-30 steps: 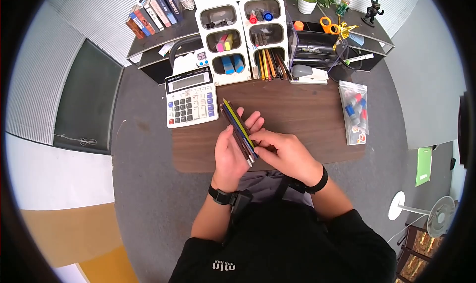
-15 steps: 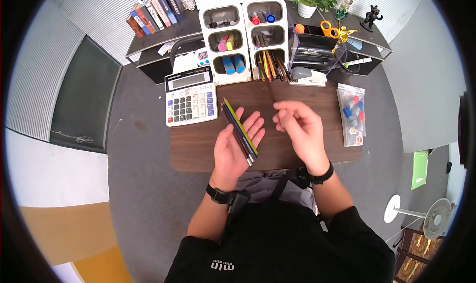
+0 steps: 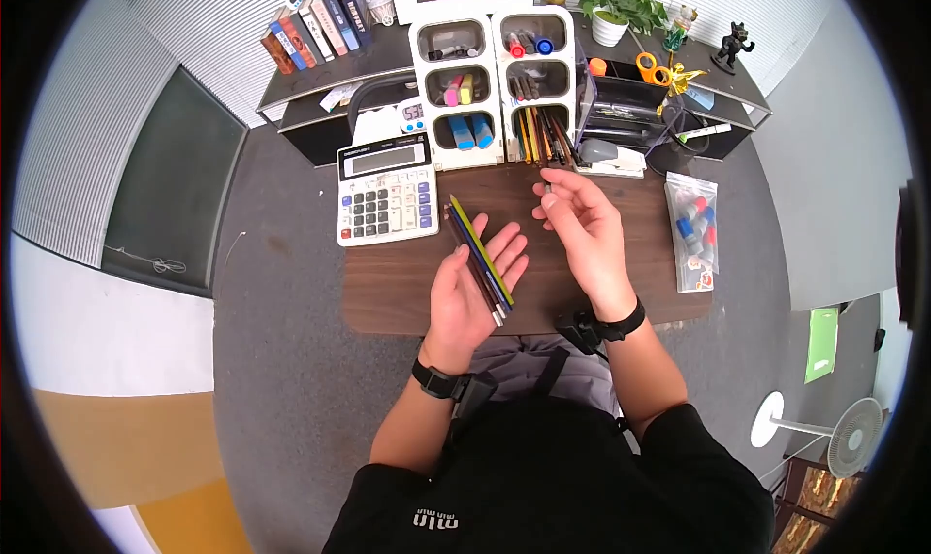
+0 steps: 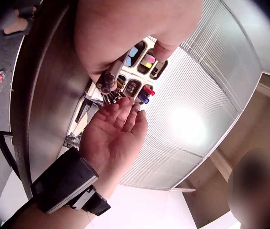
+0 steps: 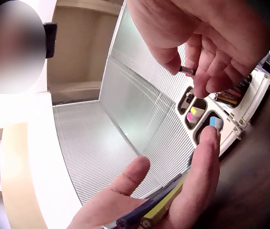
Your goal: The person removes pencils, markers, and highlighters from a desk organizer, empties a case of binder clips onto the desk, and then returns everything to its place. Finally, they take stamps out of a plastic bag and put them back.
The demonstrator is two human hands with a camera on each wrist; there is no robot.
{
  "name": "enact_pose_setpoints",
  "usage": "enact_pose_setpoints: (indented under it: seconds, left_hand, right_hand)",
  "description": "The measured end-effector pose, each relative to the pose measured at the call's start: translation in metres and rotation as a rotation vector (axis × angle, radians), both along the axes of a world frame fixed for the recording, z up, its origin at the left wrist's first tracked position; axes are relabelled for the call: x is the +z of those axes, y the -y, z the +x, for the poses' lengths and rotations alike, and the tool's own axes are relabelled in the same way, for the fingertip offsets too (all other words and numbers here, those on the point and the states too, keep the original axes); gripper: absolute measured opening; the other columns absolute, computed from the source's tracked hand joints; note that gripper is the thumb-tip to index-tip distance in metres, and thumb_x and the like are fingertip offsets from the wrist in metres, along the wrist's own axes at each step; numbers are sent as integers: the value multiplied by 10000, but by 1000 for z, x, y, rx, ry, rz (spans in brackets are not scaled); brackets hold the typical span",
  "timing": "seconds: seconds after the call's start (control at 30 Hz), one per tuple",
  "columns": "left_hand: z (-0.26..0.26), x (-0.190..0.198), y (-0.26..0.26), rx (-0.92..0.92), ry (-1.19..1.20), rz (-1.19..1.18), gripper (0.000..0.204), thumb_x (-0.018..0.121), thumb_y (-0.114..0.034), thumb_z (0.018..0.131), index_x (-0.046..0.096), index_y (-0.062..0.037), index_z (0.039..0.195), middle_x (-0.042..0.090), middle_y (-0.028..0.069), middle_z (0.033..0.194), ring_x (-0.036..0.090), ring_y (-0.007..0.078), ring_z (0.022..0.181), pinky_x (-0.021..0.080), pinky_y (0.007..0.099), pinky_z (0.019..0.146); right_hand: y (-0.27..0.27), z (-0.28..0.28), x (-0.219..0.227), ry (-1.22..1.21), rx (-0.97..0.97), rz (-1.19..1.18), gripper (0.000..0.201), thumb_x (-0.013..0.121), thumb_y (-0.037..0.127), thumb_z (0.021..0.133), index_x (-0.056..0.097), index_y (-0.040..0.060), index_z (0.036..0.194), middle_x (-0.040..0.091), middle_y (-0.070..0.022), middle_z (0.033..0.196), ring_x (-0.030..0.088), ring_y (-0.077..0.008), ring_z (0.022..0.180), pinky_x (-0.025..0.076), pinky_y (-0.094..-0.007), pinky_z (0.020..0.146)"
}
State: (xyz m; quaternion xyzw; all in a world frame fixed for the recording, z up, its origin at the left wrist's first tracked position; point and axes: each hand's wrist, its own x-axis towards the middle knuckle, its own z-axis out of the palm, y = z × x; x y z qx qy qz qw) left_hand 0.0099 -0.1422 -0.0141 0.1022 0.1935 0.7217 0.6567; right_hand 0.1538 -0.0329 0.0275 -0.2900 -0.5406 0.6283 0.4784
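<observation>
My left hand (image 3: pixel 465 297) is palm up over the front of the desk, its fingers outstretched. Several coloured pencils (image 3: pixel 478 258), among them yellow-green, blue and dark brown, lie across its palm beside the thumb; in the right wrist view the blue and yellow-green pencils (image 5: pixel 161 202) show close up. Between thumb and fingertips my right hand (image 3: pixel 592 239) pinches the end of a dark pencil (image 5: pixel 187 71). That hand is at the front of the white organizer (image 3: pixel 493 132), close to the compartment of upright pencils (image 3: pixel 535 139). The pinched pencil's far end is hard to separate from those.
Left of the organizer is a large calculator (image 3: pixel 388 200). Right of it stand a stapler (image 3: pixel 611 158), a black desk caddy (image 3: pixel 630 113) and a mesh cup (image 3: pixel 679 151). A zip bag of markers (image 3: pixel 693 234) lies at the desk's right edge. Highlighters (image 3: pixel 459 90) fill another compartment.
My right hand has left the pencils in the left palm, drawn one dark pencil away and carried it up and right to the organizer. The left hand keeps its pose.
</observation>
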Motion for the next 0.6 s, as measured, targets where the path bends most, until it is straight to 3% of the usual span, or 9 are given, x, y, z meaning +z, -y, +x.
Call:
enact_pose_setpoints:
  seconds: [0.47,0.6]
  left_hand:
    - [0,-1,-1,-3,-17,-16,680,486,-380,1056,275,-92,1636,382,262,1621,435,370,1475,339,503,1243]
    - [0,-1,-1,5,-24,-18,683,491,-383,1054,278,-94,1635,388,260,1618,436,371,1474,341,501,1242]
  right_hand:
    - [-4,-10,-2,83,-32,34,354,669,84,1035,626,-1,1376,731,-92,1154,685,-123,952,570,-282,881]
    - [-6,-7,-4,93,-62,13,349,655,79,1041,624,5,1381,738,-74,1107,682,-114,909,559,-266,821]
